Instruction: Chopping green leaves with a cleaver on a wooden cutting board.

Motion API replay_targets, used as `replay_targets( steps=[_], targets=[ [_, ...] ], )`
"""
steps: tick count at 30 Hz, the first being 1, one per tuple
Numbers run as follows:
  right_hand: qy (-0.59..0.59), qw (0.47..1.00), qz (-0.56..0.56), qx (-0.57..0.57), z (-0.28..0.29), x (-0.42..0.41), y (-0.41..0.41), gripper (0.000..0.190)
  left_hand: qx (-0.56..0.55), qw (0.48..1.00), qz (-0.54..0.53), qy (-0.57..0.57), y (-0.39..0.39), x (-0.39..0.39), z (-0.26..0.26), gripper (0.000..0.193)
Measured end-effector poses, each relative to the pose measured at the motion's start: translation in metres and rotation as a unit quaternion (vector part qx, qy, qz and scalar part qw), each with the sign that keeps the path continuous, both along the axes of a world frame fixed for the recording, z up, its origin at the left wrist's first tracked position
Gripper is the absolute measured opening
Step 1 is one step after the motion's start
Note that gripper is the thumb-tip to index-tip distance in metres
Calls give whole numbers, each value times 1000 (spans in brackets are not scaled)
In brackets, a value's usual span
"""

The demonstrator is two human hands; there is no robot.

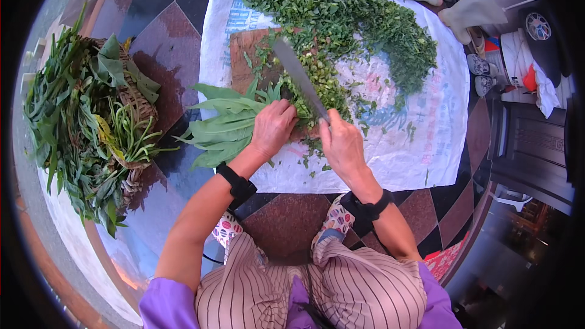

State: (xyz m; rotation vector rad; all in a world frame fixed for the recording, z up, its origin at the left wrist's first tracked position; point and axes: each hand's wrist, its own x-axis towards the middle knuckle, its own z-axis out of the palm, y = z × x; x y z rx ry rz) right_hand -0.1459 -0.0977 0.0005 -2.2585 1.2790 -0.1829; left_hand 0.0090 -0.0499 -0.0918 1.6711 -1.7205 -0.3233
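Note:
My left hand [275,124] presses down on a bunch of long green leaves [226,121], fingers curled over the stem end. The leaf tips fan out to the left. In my right hand [340,139] is the handle of a long-bladed knife [299,75], its blade slanting up and left just beyond my left fingertips. Beneath lies a wooden chopping board [247,52], partly hidden by leaves and cut bits. Chopped stems [322,77] gather along the blade's right side. A large heap of chopped greens [329,13] curves around the far side.
A white woven plastic sheet [402,160] bearing print lies under the board on a checkered tile floor [157,32]. At left, a wicker basket [137,93] overflows with leafy stalks [68,123]. Rubber boots [475,13] and shoes [482,73] stand at upper right.

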Motion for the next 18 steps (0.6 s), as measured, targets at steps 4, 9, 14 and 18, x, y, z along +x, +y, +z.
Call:
replay_targets(
  steps=[4, 9, 14, 18],
  targets=[
    [-66, 997, -46, -3, -3, -3, 7, 13, 4, 1000, 1, -14, 1, 0, 3, 17],
    [20, 999, -34, 23, -22, -5, 12, 14, 19, 998, -30, -60, 6, 3, -4, 21],
    [6, 998, -48, 32, -33, -15, 8, 16, -11, 969, -55, -239, 13, 2, 3, 25],
    [-64, 993, -84, 59, -21, -22, -6, 18, -4, 965, -76, -251, 2, 13, 5, 24]
  ],
)
